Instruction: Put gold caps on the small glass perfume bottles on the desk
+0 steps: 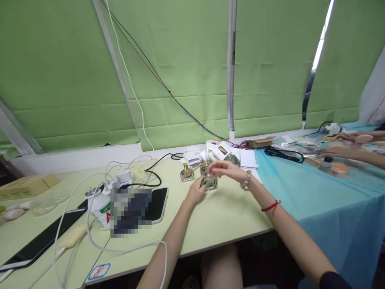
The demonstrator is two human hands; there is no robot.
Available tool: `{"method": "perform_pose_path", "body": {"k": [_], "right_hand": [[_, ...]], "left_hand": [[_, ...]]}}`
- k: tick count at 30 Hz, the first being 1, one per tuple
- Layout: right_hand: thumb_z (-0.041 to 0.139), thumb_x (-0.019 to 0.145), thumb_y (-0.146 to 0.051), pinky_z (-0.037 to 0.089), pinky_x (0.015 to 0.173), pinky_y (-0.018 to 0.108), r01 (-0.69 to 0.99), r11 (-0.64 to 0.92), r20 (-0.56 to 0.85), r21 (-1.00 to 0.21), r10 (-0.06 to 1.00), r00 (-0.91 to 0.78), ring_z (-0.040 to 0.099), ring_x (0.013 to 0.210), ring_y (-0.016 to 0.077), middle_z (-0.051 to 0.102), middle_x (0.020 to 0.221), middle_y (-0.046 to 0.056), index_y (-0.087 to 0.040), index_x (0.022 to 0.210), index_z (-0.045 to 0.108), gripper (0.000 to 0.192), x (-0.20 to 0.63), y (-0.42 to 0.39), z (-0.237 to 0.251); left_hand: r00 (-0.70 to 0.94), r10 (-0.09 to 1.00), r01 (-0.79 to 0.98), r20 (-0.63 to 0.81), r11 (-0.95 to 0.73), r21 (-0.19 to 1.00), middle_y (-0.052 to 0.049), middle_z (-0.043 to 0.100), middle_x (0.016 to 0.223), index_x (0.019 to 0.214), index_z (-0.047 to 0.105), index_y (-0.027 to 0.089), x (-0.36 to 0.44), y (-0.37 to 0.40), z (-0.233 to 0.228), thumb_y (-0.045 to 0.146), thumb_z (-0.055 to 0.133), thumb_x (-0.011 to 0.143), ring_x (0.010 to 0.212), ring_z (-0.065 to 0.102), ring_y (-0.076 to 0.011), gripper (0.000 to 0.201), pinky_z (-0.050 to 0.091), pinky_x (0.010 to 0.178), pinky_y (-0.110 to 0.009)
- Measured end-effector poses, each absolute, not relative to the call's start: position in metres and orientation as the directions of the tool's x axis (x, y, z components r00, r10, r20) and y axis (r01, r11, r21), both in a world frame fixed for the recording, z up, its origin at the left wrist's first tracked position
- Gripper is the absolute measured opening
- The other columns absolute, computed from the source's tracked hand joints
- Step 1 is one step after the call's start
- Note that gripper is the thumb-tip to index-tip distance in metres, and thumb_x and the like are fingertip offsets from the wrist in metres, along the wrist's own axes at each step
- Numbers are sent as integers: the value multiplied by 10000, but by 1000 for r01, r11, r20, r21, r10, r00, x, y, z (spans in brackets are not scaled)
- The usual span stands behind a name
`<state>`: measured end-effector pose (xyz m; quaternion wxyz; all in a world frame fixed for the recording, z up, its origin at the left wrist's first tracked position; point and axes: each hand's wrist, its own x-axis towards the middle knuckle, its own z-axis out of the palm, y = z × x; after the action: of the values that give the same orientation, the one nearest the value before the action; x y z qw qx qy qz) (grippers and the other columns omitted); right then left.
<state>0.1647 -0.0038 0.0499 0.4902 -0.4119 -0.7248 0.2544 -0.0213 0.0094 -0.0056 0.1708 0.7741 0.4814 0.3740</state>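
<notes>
My left hand (197, 191) rests on the table, its fingers closed on the side of a clear glass perfume bottle (209, 184). Just above that bottle is my right hand (227, 168), fingers bent together over its top; whatever they pinch is hidden. To the left stands another perfume bottle (187, 172) with a gold neck. Behind my hands, more glass bottles are partly covered, beside a pile of white cards and small boxes (221, 150).
A phone (159, 204), a white can (100, 206), a tablet (45, 237) and tangled white cables lie left. On the right, a blue cloth (288, 188) bears a coiled black cable (282, 153). Another person's hands (338, 150) work at far right.
</notes>
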Motion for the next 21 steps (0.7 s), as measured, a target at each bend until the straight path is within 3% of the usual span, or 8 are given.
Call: {"method": "perform_pose_path", "body": {"k": [5,14,21], "right_hand": [[381,776,-16,455,789,282,771,259,465,-581,884,54,599,972,177,644,1089,31,-225,1020,641,413,168,28,35],[425,741,-10,442,767,287,947,83,280,-310,960,7,583,1004,207,588,1211,50,-243,1121,616,485,177,38,-1],[407,813,-76,439,766,269,963,103,211,-248,976,-50,578,1007,175,601,1189,2,-271,1092,626,404,179,35,2]], "left_hand": [[307,860,653,408,-503,567,-56,650,941,1026,545,199,-23,14,-6,112,407,675,848,584,-211,387,442,776,-334],[350,868,719,352,-490,493,-66,643,945,1076,499,204,-15,13,-4,80,383,677,841,588,-220,434,438,751,-316],[365,870,763,331,-483,429,-50,645,908,1115,486,206,-10,10,-1,83,409,683,799,596,-201,455,435,710,-282]]}}
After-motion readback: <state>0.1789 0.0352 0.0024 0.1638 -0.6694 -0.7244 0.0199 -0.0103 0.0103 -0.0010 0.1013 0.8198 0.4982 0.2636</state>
